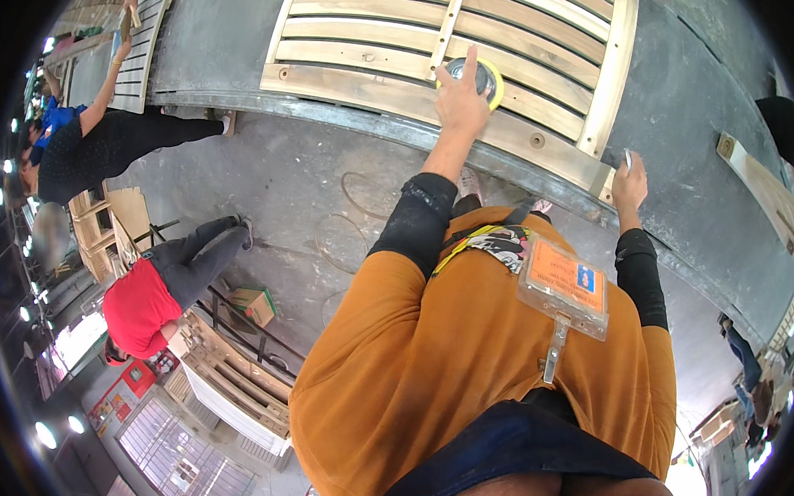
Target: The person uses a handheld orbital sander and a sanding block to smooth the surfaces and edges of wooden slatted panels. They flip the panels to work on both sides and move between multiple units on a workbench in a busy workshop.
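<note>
My left hand [462, 102] is wrapped over a round sander [491, 84] with a dark top and a yellow rim. One finger stretches forward across its top. The sander rests at the near part of a slatted wooden panel [360, 82], beside its middle cross strip. At the panel's near right corner, my right hand [631, 183] is closed, and a small pale piece [629, 159] sticks up from the fingers; its kind is too small to tell.
The panel lies on a long grey table [677, 127]. A tapered wooden piece [759, 182] lies farther right on it. Behind me, a person in red [142, 308] bends by stacked wooden frames [232, 374]. Another person [109, 142] works at the left. A hose [351, 188] lies on the floor.
</note>
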Available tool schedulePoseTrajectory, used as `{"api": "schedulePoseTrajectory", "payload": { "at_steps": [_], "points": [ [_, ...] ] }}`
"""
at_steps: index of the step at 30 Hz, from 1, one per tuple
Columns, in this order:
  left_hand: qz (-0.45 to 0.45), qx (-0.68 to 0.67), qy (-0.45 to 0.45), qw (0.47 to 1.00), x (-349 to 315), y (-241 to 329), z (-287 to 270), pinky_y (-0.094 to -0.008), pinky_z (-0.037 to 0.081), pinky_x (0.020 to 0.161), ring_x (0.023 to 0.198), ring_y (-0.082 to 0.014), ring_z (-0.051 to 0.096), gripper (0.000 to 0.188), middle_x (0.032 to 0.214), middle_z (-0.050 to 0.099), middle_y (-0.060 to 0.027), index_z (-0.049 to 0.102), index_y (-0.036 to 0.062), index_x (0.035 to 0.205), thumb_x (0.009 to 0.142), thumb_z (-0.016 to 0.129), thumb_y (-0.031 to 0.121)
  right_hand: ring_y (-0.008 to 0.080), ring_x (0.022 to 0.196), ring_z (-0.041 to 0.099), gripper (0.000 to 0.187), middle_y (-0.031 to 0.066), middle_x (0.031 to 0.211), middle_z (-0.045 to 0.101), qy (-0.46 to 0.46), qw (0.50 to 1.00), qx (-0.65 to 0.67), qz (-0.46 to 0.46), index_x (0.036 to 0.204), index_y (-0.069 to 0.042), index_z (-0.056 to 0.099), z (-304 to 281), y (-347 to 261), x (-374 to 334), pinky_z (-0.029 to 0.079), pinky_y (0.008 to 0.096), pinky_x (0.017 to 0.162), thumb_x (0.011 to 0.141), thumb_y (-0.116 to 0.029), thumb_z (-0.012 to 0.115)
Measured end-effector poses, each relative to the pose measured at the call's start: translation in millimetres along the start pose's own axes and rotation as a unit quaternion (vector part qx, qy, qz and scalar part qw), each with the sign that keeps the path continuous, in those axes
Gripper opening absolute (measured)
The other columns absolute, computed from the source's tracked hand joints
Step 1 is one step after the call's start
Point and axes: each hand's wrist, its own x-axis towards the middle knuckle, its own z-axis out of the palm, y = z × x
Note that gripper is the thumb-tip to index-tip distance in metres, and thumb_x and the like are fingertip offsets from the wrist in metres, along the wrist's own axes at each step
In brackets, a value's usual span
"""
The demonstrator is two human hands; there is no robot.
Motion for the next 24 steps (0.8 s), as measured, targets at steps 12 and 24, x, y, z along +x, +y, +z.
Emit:
{"api": "schedulePoseTrajectory", "payload": {
  "at_steps": [12, 24],
  "points": [
    [0.173, 0.059, -0.023, 0.983, -29.7, 16.4, 27.8, -0.0486, 0.052, 0.078, 0.097, -0.0428, 0.061, 0.088, 0.13, 0.037, -0.0267, 0.027, 0.0401, 0.15, 0.079, 0.074, 0.018, 0.0349, 0.104, 0.06, 0.03, 0.0136, 0.109, 0.064, 0.012, 0.999, 0.031, -0.02, 0.114, -0.012, 0.061, -2.3, -0.6, -2.2, 0.048, 0.046, 0.087, 0.086, -0.018, 0.054],
    [0.191, 0.065, 0.019, 0.979, 61.5, 69.9, 36.7, -0.05, 0.051, 0.083, 0.099, -0.045, 0.061, 0.086, 0.136, 0.033, -0.0313, 0.028, 0.0396, 0.15, 0.081, 0.073, 0.018, 0.0359, 0.095, 0.06, 0.023, 0.0122, 0.098, 0.064, 0.038, 0.996, 0.069, -0.031, 0.103, -0.009, 0.06, -9.7, -7.9, -4.3, 0.049, 0.0473, 0.08, 0.081, -0.013, 0.055]
  ]
}}
